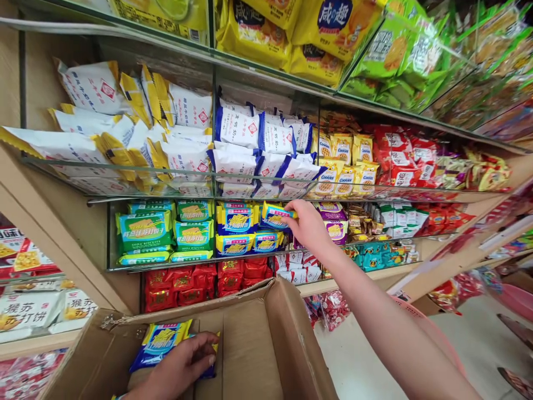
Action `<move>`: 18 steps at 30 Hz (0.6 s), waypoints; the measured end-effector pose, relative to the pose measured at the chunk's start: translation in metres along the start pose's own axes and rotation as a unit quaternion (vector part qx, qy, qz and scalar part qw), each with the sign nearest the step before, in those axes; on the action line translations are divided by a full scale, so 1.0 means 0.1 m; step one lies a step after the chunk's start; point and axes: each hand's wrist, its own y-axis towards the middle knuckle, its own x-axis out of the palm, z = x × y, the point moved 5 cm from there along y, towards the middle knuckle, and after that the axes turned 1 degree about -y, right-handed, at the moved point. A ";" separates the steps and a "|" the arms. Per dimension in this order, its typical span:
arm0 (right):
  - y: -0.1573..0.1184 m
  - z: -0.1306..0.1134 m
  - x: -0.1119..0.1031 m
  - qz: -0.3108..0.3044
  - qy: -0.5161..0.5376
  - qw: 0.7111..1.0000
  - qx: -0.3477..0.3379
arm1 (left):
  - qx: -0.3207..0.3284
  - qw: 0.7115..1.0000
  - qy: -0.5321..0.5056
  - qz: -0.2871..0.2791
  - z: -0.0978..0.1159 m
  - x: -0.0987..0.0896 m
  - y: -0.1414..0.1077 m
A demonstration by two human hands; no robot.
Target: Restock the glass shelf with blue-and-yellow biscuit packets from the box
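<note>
Packs [235,245] sit shelved, the right hand [307,226] pinching one pack [273,215] there, and two remain in the box [245,339], the grip of the left hand [181,362] unclear

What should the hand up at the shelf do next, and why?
Probably lower the blue-and-yellow packet flat, then let go: the right hand pinches its end, and it tilts above matching packets.
</note>
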 end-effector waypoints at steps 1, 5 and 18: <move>0.02 0.01 0.01 0.006 0.004 1.000 -0.001 | 0.001 1.000 0.003 -0.002 0.01 0.00 -0.01; 0.06 0.00 0.11 -0.015 -0.008 1.000 -0.012 | 0.003 1.000 0.017 0.002 -0.04 0.01 -0.02; -0.04 -0.15 0.45 -0.050 -0.174 0.979 -0.096 | 0.306 0.861 0.353 0.200 1.24 -0.33 -0.12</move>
